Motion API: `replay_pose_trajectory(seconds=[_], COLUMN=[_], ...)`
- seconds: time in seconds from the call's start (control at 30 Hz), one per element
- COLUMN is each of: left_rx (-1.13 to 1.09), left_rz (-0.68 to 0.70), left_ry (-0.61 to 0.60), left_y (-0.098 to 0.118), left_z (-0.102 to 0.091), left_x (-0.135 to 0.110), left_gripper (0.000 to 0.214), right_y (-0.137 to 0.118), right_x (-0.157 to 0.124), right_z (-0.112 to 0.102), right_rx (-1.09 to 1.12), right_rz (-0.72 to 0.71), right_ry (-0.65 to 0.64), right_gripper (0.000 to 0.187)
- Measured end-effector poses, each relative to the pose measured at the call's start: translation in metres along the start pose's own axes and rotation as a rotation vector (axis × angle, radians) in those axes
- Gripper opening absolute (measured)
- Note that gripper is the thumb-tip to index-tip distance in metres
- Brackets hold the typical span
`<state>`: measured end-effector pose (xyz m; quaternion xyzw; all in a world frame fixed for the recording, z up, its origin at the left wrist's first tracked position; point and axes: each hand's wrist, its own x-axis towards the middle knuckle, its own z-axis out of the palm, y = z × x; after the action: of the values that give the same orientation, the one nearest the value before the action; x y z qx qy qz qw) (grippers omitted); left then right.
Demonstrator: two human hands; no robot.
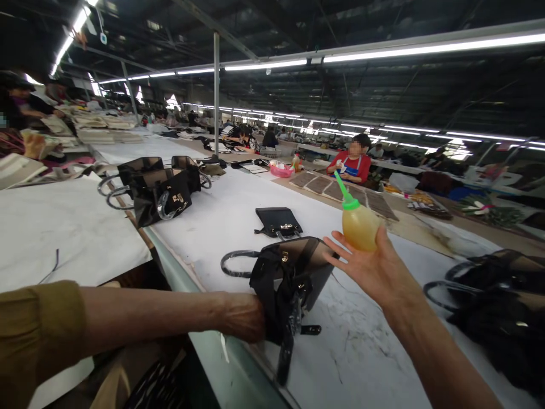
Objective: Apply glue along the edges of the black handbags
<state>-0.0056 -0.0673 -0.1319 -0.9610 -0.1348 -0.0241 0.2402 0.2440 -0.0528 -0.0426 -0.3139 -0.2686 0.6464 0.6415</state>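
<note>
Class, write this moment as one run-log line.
left hand: grips black handbag | right hand: holds glue bottle | surface: white table

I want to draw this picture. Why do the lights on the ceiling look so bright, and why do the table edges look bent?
Head view: the ceiling light strips glare white against a dark roof; the wide lens stretches the white table and both arms at the edges; the bottle in the right hand is sharp, faraway workers fuzzy.

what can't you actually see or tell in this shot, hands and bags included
- Left hand: fingers hidden behind the black handbag, head view.
- Squeeze bottle: its lower part is covered by the right hand; label not visible.
- Dark bags at right: cut off by the frame edge.
- Far workers: too small.
</note>
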Motion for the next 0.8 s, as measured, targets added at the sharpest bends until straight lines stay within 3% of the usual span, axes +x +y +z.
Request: replay_pose_trajectory(seconds=[0.07,0.17,0.3,0.4,0.47,0.57,0.7,0.8], left_rx=[0.058,0.146,-0.12,-0.304,-0.38,-0.523,-0.652,-0.556], left_rz=[0.178,0.172,0.234,0.2,0.082,-0.131,-0.27,-0.332], left_ry=[0.03,-0.015,-0.076,-0.053,-0.108,-0.202,-0.037,0.061], left_y=[-0.005,-0.009,-0.016,-0.02,-0.022,-0.03,-0.055,-0.074], left_z=[-0.001,0.008,0.025,0.021,0.005,-0.036,-0.089,-0.1], left_x=[-0.014,-0.038,-0.071,-0.087,-0.09,-0.081,-0.045,-0.006], left_gripper=[0.045,0.05,0.039,0.023,0.014,0.01,0.016,0.017], right_y=[0.0,0.007,0.015,0.018,0.018,0.02,0.023,0.025], right_x=[-0.003,-0.004,-0.002,0.0,-0.001,-0.001,-0.001,-0.001], right_z=[0.002,0.007,0.012,0.013,0.013,0.013,0.013,0.014], right_rx=[-0.02,-0.021,-0.026,-0.022,-0.021,-0.031,-0.059,-0.07], right_rz=[0.019,0.023,-0.028,-0.047,-0.064,-0.082,-0.1,-0.112], right_ry=[0.002,0.017,0.054,0.111,0.135,0.148,0.136,0.145], right_gripper=[0.052,0.051,0.049,0.046,0.044,0.045,0.047,0.048])
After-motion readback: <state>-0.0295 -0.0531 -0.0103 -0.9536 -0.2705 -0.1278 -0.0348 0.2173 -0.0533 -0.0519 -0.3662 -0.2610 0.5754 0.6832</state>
